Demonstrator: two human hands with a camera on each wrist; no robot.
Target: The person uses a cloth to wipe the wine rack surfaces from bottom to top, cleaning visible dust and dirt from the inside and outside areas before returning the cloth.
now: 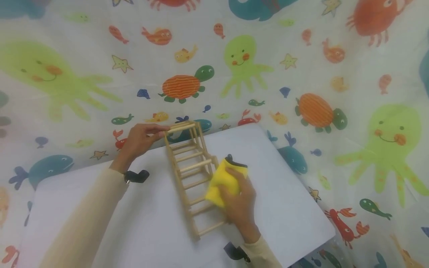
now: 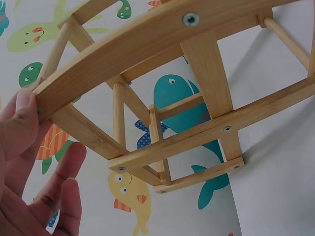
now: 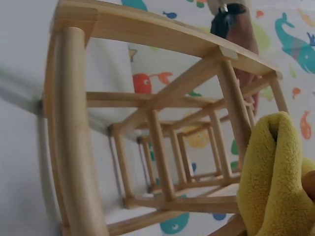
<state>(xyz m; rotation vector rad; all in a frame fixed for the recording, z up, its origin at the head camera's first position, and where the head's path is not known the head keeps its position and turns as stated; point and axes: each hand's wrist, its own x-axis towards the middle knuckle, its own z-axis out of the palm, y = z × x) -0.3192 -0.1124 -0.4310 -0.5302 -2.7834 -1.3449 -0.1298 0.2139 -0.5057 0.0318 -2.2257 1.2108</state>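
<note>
A light wooden rack (image 1: 196, 184) with round rungs and slatted sides stands tilted over the white table. At its far upper corner my left hand (image 1: 139, 139) pinches the frame; in the left wrist view the thumb (image 2: 25, 105) lies on the end of a curved wooden side piece (image 2: 123, 46), while other fingers stay off the wood. My right hand (image 1: 242, 204) grips a folded yellow cloth (image 1: 219, 178) with a dark edge, held against the rack's right side. The right wrist view shows the fluffy cloth (image 3: 270, 177) beside a wooden upright, most of that hand being out of frame.
The white tabletop (image 1: 268, 193) extends under and around the rack, its right edge running diagonally toward the front. Behind and to the sides hangs a sheet (image 1: 268, 108) printed with sea animals. Black straps (image 1: 136, 176) sit at both wrists.
</note>
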